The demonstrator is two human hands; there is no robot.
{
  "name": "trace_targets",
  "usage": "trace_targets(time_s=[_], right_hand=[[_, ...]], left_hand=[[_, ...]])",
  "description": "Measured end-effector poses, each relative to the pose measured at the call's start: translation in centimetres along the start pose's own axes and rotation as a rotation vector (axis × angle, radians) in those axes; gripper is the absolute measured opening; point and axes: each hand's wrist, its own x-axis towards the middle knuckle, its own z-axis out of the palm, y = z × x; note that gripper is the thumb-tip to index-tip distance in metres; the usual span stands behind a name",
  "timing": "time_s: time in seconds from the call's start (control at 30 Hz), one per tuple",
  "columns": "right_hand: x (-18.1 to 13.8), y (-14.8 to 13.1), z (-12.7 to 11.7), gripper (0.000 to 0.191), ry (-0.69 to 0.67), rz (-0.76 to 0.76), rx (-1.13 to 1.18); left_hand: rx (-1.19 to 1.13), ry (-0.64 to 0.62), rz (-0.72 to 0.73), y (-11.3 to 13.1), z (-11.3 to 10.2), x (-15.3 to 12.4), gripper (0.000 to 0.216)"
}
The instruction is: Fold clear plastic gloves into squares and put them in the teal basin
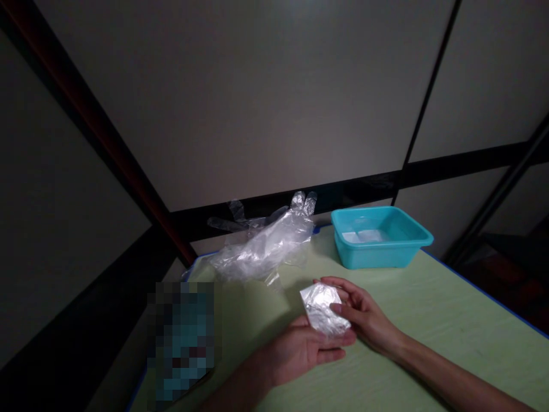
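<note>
A folded clear plastic glove [325,309], crinkled and shiny, is pinched in my right hand [358,312], the thumb on its face and the fingers behind it. Palm up, my left hand [306,346] lies beneath with its fingers stretched out, touching the lower edge of the folded glove. Beyond both hands is a loose heap of clear disposable plastic gloves [266,246], some fingers sticking up at the back.
A turquoise plastic basin [373,254] stands at the back right of the pale green table [454,320], with whitish flat pieces inside. At the left edge is a blurred-out item [184,343]. Cabinet panels [274,103] rise behind the table.
</note>
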Motion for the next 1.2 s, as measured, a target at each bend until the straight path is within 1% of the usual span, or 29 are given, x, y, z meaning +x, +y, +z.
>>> trace_targets(time_s=[0.07,0.13,0.27,0.33,0.37,0.4,0.5,0.53,0.57,0.67,0.73,0.83,0.97,1.1,1.2], right_hand=[[0.1,-0.1,0.1,0.041,0.031,0.010,0.039],[0.2,-0.3,0.1,0.043,0.061,0.011,0.064],[0.1,-0.9,0.2,0.043,0.145,-0.008,0.092],[-0.2,-1.3,0.2,0.042,0.172,-0.004,0.095],[-0.4,-1.6,0.2,0.041,0.174,0.002,0.095],[-0.7,-1.9,0.2,0.041,0.165,0.011,0.093],[-1.4,-3.2,0.0,0.040,0.094,0.061,0.074],[-1.7,-3.7,-0.2,0.040,0.065,0.081,0.061],[-1.9,-4.3,-0.5,0.040,0.043,0.101,0.043],[-2.4,-5.8,-1.4,0.037,0.016,0.132,-0.023],[-2.6,-6.7,-2.1,0.036,0.014,0.143,-0.074],[-2.9,-7.5,-3.2,0.035,0.016,0.148,-0.147],[-3.4,-7.9,-4.2,0.036,0.011,0.159,-0.202],[-3.8,-8.1,-4.6,0.037,0.056,0.198,-0.216],[-4.1,-8.3,-4.8,0.037,0.090,0.202,-0.257]], left_hand=[[0.031,-0.003,-0.037,0.2,0.0,-0.1,0.032],[0.042,-0.034,-0.041,0.4,-0.1,-0.3,0.037],[0.078,-0.094,0.017,0.5,-0.4,-0.6,0.046],[0.114,-0.092,0.056,0.7,-0.6,-0.5,0.048],[0.137,-0.067,0.077,0.9,-0.7,-0.4,0.047],[0.163,-0.017,0.104,1.1,-0.9,-0.2,0.045],[0.224,0.240,0.198,2.4,-1.1,0.9,0.029],[0.244,0.312,0.223,3.0,-1.1,1.5,0.024],[0.269,0.357,0.240,3.7,-0.9,2.1,0.021],[0.398,0.401,0.265,5.9,0.2,4.6,0.019],[0.463,0.432,0.317,7.1,1.2,6.4,0.020],[0.501,0.474,0.394,8.2,2.5,8.9,0.021],[0.484,0.520,0.389,8.6,3.3,11.3,0.023],[0.460,0.579,0.376,8.3,3.0,12.7,0.026],[0.467,0.573,0.392,8.0,2.8,13.5,0.025]])
